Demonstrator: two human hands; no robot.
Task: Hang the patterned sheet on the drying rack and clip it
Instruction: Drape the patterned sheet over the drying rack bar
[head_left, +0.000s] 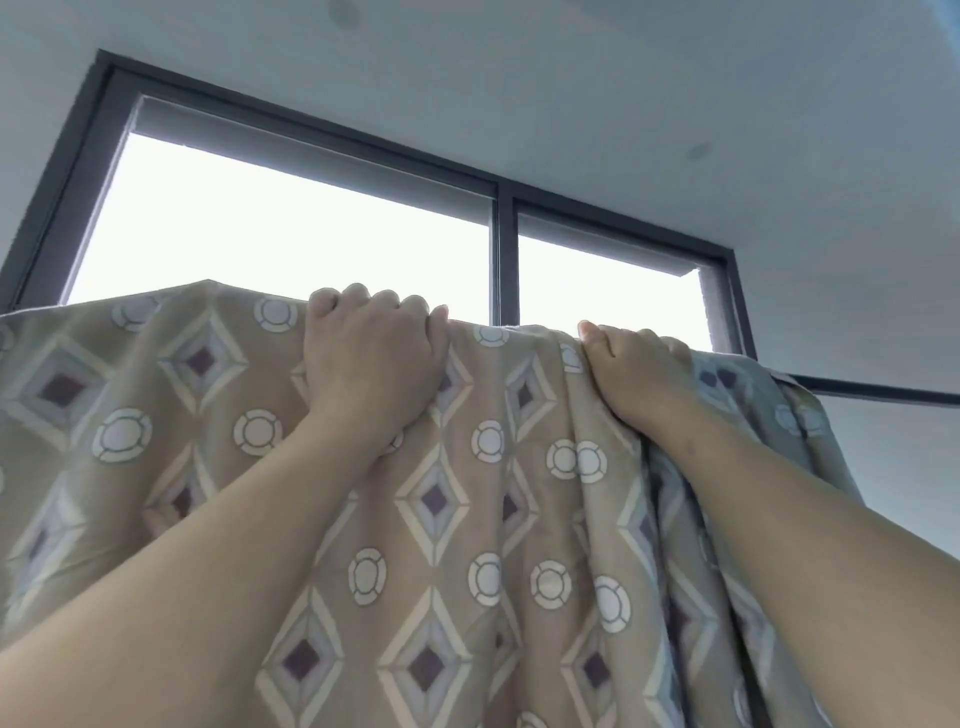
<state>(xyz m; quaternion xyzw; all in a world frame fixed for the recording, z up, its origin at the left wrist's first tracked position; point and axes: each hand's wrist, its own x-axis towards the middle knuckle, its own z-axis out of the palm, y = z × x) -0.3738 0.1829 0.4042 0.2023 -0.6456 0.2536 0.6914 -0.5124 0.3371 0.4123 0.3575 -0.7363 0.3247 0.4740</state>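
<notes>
A large tan patterned sheet (467, 493), printed with diamonds and white rings, hangs draped over a high horizontal bar and fills the lower half of the view; its bottom and left side are cut off by the frame. Behind it, a dark-framed window (501, 218) glows bright white under a pale ceiling (675, 78). The drying rack (883, 391) is almost wholly hidden beneath the cloth, with only a thin dark rod showing past the sheet's right edge. Two bare arms reach up from below. The left hand (371, 353) is curled over the sheet's top fold, gripping it. The right hand (636, 371) grips bunched fabric near the sheet's right end, its fingertips hidden behind the fold.
</notes>
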